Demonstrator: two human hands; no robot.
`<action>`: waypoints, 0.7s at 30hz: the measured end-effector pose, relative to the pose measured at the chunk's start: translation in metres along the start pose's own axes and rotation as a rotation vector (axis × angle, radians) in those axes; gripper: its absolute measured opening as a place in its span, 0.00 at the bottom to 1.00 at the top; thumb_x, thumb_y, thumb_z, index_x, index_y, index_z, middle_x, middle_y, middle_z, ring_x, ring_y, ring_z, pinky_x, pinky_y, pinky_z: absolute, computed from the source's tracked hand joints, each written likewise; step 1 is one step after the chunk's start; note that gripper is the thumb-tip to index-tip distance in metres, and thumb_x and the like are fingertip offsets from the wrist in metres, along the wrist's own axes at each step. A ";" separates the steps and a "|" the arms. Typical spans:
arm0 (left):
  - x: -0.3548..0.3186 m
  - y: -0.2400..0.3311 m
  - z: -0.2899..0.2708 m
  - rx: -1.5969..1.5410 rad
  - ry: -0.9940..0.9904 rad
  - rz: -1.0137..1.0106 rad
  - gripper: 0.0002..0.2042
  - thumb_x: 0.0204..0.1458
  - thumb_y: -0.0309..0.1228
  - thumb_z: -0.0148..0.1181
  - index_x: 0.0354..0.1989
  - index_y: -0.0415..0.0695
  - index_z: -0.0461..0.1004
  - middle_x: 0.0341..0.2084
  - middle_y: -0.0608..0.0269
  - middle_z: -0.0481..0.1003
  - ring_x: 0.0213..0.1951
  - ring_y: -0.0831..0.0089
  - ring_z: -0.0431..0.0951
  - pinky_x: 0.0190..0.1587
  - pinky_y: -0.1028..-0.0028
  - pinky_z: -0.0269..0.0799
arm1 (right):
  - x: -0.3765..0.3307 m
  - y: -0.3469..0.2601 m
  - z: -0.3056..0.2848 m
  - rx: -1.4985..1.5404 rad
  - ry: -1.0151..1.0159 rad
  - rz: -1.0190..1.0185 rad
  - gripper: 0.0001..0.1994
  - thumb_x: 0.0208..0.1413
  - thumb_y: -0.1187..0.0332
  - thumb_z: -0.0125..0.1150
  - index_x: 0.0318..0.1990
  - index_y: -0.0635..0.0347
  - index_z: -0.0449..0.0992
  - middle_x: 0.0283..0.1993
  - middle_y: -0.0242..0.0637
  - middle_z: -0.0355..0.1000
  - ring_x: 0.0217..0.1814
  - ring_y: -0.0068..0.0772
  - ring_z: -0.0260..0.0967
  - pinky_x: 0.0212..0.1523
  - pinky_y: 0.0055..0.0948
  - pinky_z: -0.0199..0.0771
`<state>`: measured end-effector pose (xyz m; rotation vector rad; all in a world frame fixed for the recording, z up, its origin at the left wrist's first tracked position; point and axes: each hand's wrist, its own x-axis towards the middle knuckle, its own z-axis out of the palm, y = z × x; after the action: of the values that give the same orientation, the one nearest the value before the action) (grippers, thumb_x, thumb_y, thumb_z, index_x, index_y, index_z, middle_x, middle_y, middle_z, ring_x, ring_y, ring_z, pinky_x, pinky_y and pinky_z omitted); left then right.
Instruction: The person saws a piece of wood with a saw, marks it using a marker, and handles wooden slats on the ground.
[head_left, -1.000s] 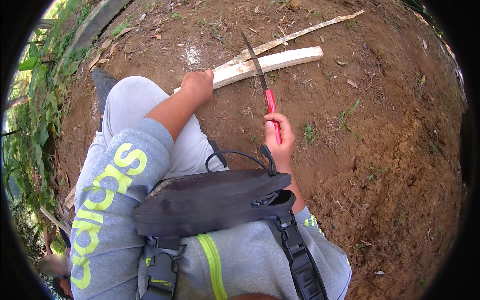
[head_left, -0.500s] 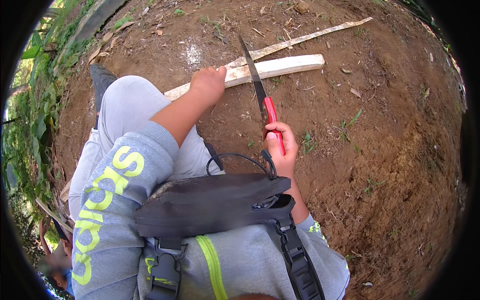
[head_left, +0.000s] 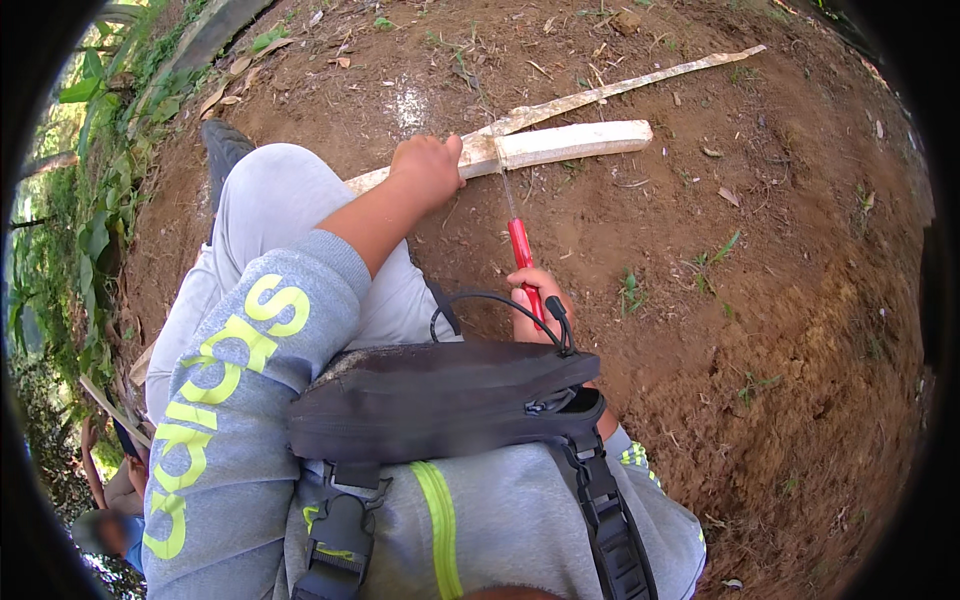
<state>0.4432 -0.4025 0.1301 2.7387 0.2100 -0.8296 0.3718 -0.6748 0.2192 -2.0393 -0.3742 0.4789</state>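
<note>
My left hand (head_left: 428, 166) grips a pale peeled stick (head_left: 570, 142) that lies across the brown soil. My right hand (head_left: 538, 302) holds a knife by its red handle (head_left: 522, 256). The thin blade (head_left: 505, 185) points away from me and meets the stick just right of my left hand. A second, thinner pale strip (head_left: 640, 82) lies on the ground behind the stick. My grey trousers and grey sleeve with yellow-green lettering fill the lower left.
A black bag (head_left: 440, 398) with straps and a black cable hangs at my chest. Bare brown earth (head_left: 760, 300) with small weeds spreads to the right. Green plants (head_left: 80, 200) line the left edge. Another person (head_left: 110, 490) crouches at the lower left.
The knife has swung down from a raised position, and its blade now rests on the stick beside my left hand. My left hand stays on the stick.
</note>
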 end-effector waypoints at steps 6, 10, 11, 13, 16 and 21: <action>-0.013 0.003 0.010 0.017 -0.189 -0.070 0.18 0.59 0.29 0.61 0.57 0.40 0.71 0.47 0.46 0.84 0.51 0.51 0.86 0.49 0.55 0.83 | -0.024 -0.003 -0.004 0.075 -0.004 0.057 0.09 0.65 0.72 0.64 0.51 0.57 0.80 0.35 0.32 0.76 0.35 0.22 0.72 0.39 0.28 0.73; -0.027 -0.001 0.015 0.184 -0.281 0.040 0.25 0.57 0.32 0.65 0.63 0.39 0.71 0.47 0.47 0.85 0.49 0.53 0.88 0.48 0.56 0.83 | -0.043 -0.002 0.004 0.112 -0.018 0.101 0.09 0.65 0.72 0.63 0.51 0.58 0.81 0.38 0.33 0.79 0.39 0.23 0.75 0.42 0.27 0.75; -0.030 -0.004 0.021 0.204 -0.289 0.062 0.25 0.56 0.33 0.65 0.62 0.39 0.73 0.47 0.48 0.86 0.49 0.53 0.88 0.49 0.57 0.83 | -0.044 -0.003 0.007 0.127 -0.015 0.109 0.09 0.64 0.73 0.63 0.51 0.59 0.81 0.38 0.34 0.79 0.39 0.23 0.76 0.43 0.28 0.75; -0.029 -0.007 0.031 0.222 -0.311 0.092 0.24 0.55 0.34 0.66 0.60 0.39 0.76 0.47 0.48 0.86 0.49 0.54 0.88 0.49 0.58 0.83 | -0.040 -0.011 0.007 0.065 -0.037 0.157 0.10 0.64 0.73 0.63 0.51 0.59 0.81 0.38 0.37 0.80 0.39 0.27 0.78 0.43 0.29 0.76; -0.038 0.006 0.005 0.167 -0.336 0.095 0.17 0.54 0.34 0.67 0.50 0.40 0.85 0.45 0.50 0.87 0.48 0.56 0.88 0.50 0.60 0.84 | -0.038 -0.002 0.012 0.002 -0.042 0.089 0.10 0.63 0.74 0.63 0.51 0.58 0.80 0.36 0.40 0.79 0.36 0.32 0.79 0.41 0.30 0.76; -0.028 -0.008 0.018 0.178 -0.317 0.098 0.16 0.53 0.35 0.67 0.48 0.43 0.87 0.46 0.53 0.87 0.48 0.56 0.88 0.50 0.59 0.84 | -0.036 0.020 0.036 0.040 -0.060 -0.047 0.10 0.66 0.73 0.62 0.52 0.58 0.80 0.33 0.38 0.76 0.33 0.32 0.75 0.39 0.29 0.74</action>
<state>0.4090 -0.4024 0.1297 2.6974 -0.0649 -1.2903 0.3237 -0.6732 0.1921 -1.9762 -0.4445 0.5152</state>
